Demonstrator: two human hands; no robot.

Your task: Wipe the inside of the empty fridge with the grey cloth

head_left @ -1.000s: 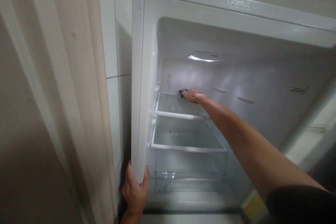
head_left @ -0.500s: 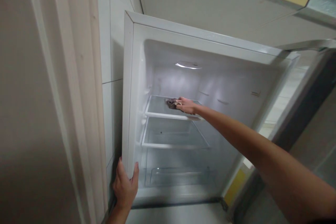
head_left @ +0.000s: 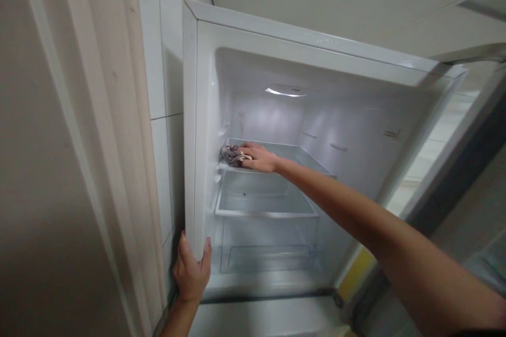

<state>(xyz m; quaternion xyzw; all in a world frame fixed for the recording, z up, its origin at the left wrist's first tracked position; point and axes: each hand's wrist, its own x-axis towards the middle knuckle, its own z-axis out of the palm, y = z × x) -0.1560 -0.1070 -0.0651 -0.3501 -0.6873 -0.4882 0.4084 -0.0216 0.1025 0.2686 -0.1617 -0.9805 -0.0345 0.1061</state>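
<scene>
An open white fridge [head_left: 316, 45] stands in front of me, lit inside and with nothing on its shelves. My right hand [head_left: 259, 158] reaches in and presses a crumpled grey-brown cloth [head_left: 231, 155] onto the front left corner of the upper glass shelf [head_left: 300, 155], fingers closed over the cloth. My left hand [head_left: 191, 271] grips the fridge's left front edge low down, thumb inside, fingers wrapped round the outer side.
A second glass shelf [head_left: 264, 205] and a clear drawer [head_left: 269, 255] sit below. The fridge door [head_left: 458, 168] hangs open at the right. White wall tiles [head_left: 162, 63] and a pale wooden panel [head_left: 98, 131] stand close on the left. A cabinet sits above.
My right hand has slid the cloth from the back middle of the upper shelf forward and left to its front left corner. The view has pulled back a little. My left hand keeps its grip.
</scene>
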